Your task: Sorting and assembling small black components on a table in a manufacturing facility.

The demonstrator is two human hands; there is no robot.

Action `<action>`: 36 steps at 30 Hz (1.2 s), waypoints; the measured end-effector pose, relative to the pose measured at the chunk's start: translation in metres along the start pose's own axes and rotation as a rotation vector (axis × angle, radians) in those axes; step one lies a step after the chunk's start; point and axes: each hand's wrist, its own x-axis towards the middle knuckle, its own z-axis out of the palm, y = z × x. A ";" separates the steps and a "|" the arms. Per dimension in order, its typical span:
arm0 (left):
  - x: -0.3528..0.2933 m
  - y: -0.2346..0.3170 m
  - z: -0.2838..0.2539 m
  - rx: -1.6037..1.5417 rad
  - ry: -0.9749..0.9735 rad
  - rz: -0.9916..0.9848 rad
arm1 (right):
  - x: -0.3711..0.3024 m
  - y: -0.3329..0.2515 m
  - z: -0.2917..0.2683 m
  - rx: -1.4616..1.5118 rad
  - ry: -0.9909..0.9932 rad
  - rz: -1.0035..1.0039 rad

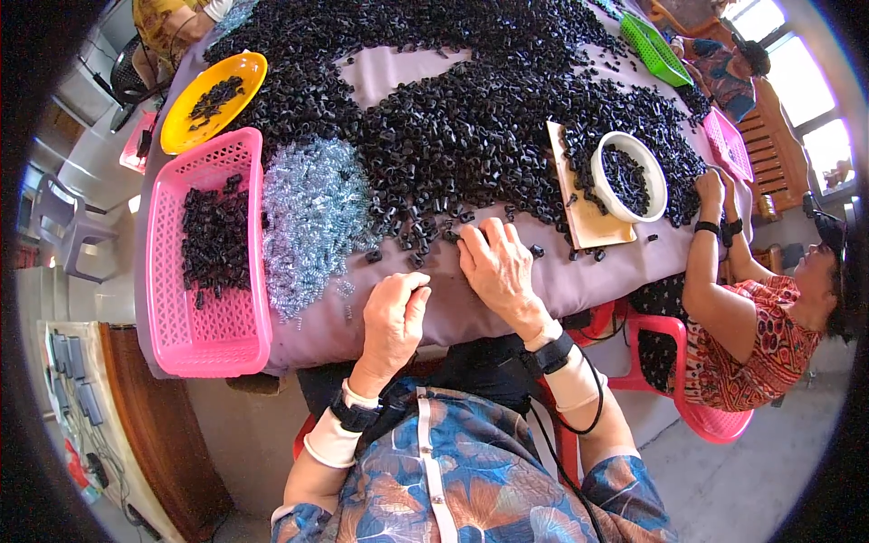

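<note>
Just in front of the pile, my left hand (396,312) is closed, thumb pressed to curled fingers. Whatever it may hold is hidden. My right hand (496,271) reaches to the near edge of a wide heap of small black plastic pieces (453,136). Its fingers are bent downward and drawn together, with a few loose black pieces beside the fingertips. I cannot make out what is between them. Left of my hands lies a mound of small silvery metal springs (312,222). A pink perforated basket (258,326), partly filled with black pieces, stands beyond the springs.
A yellow plate (172,136) with black pieces sits at far left. To the right, a white round bowl (659,195) rests on a cardboard-like tray (602,231). Green (656,54) and pink (727,145) baskets line the right edge. Another person (760,335) sits there, hands at the table.
</note>
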 end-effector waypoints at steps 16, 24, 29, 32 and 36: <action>-0.003 -0.006 0.001 -0.027 0.044 0.042 | 0.103 -0.020 -0.007 1.828 -0.214 1.117; -0.007 -0.014 0.002 -0.079 -0.074 0.005 | 0.211 -0.076 0.079 2.107 -0.312 1.090; 0.001 -0.006 -0.004 -0.162 0.008 0.065 | 0.255 -0.103 0.132 1.340 0.047 0.642; 0.000 -0.010 -0.003 -0.155 -0.045 0.064 | 0.266 -0.108 0.153 1.014 0.125 0.512; 0.001 -0.009 -0.010 -0.138 -0.072 0.037 | 0.272 -0.123 0.140 0.970 0.085 0.337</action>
